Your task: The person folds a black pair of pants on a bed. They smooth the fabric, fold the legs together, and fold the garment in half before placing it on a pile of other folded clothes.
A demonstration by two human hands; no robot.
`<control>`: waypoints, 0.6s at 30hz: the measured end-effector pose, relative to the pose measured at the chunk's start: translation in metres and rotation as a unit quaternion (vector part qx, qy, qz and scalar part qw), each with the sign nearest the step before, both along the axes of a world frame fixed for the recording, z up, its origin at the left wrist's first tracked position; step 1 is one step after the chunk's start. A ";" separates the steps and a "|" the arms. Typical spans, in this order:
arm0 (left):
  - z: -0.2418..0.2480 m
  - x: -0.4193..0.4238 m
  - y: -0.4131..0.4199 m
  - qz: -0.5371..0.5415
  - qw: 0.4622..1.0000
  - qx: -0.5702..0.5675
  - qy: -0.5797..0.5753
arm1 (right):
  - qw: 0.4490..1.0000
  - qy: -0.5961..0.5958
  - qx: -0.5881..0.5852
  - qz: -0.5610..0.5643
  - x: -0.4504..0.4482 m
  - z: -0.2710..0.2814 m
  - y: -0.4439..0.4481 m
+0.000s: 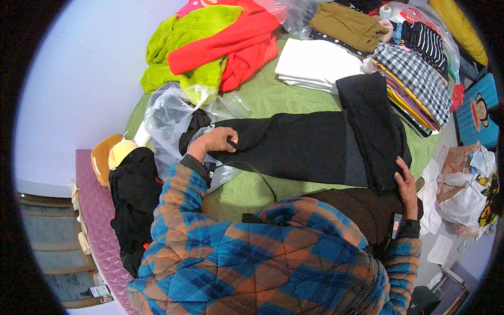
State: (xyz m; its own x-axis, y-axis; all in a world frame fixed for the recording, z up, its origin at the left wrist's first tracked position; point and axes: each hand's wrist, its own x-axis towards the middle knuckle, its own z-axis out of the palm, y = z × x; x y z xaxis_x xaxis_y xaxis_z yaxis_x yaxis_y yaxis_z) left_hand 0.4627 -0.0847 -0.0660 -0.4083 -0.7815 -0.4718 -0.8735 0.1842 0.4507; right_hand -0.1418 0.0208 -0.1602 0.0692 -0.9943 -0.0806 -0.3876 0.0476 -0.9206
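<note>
A long black garment [291, 145], perhaps trousers, lies across the green bedspread [236, 197] in front of me. Its right end is folded back over itself, making a thick black flap [364, 118]. At the left end, my left hand [216, 141] pinches a small black piece of the cloth between thumb and fingers. My right hand [406, 185] rests on the fold's lower right edge with its fingers apart. Beside my left wrist, a clear plastic bag [167, 118] partly covers other dark cloth.
Beyond the garment are folded white cloths [317, 65] and a stack topped by a checked cloth [415, 78]. Red [236, 43] and lime-green clothes [197, 31] are heaped at the far left. Black clothing [134, 204] and a yellow cap [121, 153] lie left; bags [462, 197] stand right.
</note>
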 end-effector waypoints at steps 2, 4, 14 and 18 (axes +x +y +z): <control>0.001 -0.013 0.002 -0.011 1.000 -0.005 0.015 | 1.000 -0.006 0.007 -0.003 0.000 0.000 0.000; 0.008 -0.024 0.001 0.010 0.997 0.081 -0.014 | 1.000 -0.006 0.004 -0.003 0.000 0.000 0.000; 0.047 0.008 0.000 0.167 0.932 0.235 0.218 | 1.000 -0.016 0.009 -0.004 -0.002 -0.003 -0.002; -0.008 0.020 -0.012 0.102 0.974 -0.112 -0.168 | 0.999 -0.024 0.017 -0.013 0.001 0.000 -0.001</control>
